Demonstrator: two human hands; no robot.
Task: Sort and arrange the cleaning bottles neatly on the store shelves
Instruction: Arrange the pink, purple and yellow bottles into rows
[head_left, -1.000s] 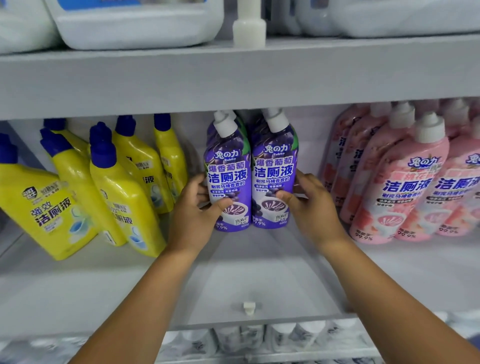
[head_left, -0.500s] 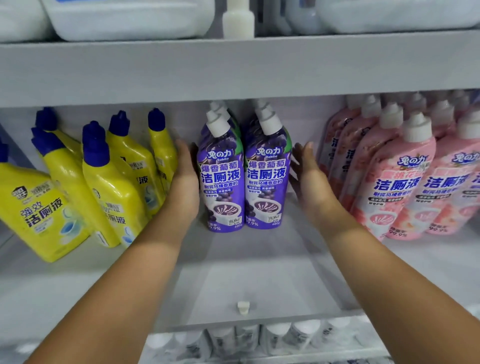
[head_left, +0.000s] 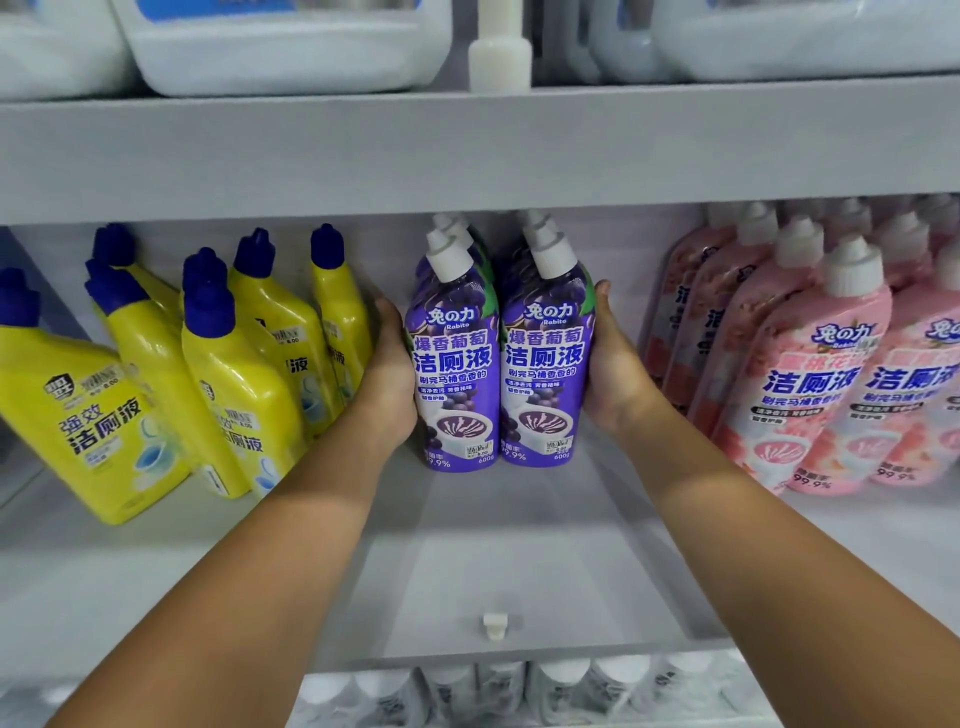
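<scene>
Glossy plastic purple bottles (head_left: 498, 364), shiny yellow bottles (head_left: 156, 395), matt grey shelf (head_left: 519, 561)

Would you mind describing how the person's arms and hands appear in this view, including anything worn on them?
Both forearms are bare right up to the bottom edge of the picture: no sleeves show. The left hand and the right hand wear no gloves, and no watch, bracelet or ring is visible on the parts in view. No markings show on either arm.

Bare shelf (head_left: 498, 561) lies open from the purple bottles (head_left: 498, 364) to its front edge. Yellow bottles (head_left: 218, 364) crowd the left gap, pink bottles (head_left: 810, 364) the right; the upper shelf (head_left: 467, 150) hangs close above the caps.
</scene>
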